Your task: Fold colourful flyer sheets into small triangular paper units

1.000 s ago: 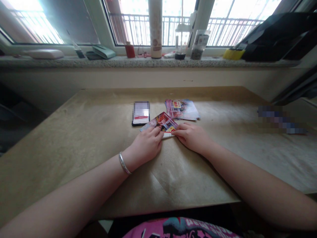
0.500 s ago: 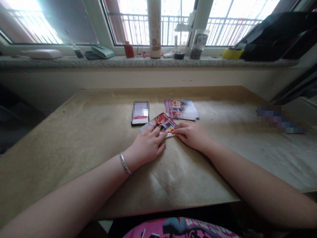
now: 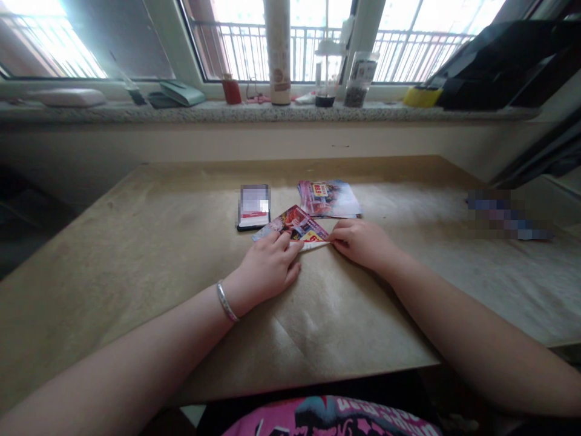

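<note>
A colourful printed flyer point(image 3: 297, 225), partly folded, lies on the paper-covered table point(image 3: 136, 242) in front of me. My left hand point(image 3: 267, 269), with a silver bracelet on its wrist, presses down on the flyer's near left edge with fingers together. My right hand point(image 3: 363, 242) pinches the flyer's near right corner. A second stack of flyers point(image 3: 329, 198) lies just behind, and a phone point(image 3: 253, 209) rests to its left.
The windowsill point(image 3: 254, 112) behind the table carries a tall tube, a red cup, jars, a yellow object and a black bag. A blurred item point(image 3: 508, 215) lies at the table's right. The table's near edge sits above my pink shirt.
My right hand has slid slightly right along the flyer's near edge, exposing more of its white fold. My left hand stays pressed on the flyer.
</note>
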Tool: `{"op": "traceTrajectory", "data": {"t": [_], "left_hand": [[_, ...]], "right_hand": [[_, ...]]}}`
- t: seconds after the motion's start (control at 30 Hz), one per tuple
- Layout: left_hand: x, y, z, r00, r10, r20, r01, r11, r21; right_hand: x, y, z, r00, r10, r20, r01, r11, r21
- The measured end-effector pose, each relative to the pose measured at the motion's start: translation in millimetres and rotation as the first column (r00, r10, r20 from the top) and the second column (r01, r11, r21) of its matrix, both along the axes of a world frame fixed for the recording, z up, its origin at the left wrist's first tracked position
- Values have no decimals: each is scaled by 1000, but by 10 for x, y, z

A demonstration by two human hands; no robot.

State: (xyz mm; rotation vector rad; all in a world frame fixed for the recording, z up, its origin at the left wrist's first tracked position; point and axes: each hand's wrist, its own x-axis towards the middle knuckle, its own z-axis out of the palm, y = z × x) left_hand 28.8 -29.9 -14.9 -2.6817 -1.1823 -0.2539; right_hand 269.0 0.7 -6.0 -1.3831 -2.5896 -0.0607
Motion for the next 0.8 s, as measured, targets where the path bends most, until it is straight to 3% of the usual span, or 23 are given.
{"op": "traceTrajectory", "data": {"t": [0.17, 0.43, 0.8], "left_hand": [[2, -1, 11, 1000, 2, 14, -1, 1000, -7], [-15, 0, 12, 999, -19, 38, 19, 1000, 9], [-3, -19, 19, 1000, -2, -10, 2, 1000, 14]], "right_hand": [[-47, -59, 46, 997, 4, 73, -6, 999, 33], [-112, -63, -73, 986, 166, 13, -167, 980, 106], [-148, -60, -96, 990, 137, -32, -136, 990, 37]]}}
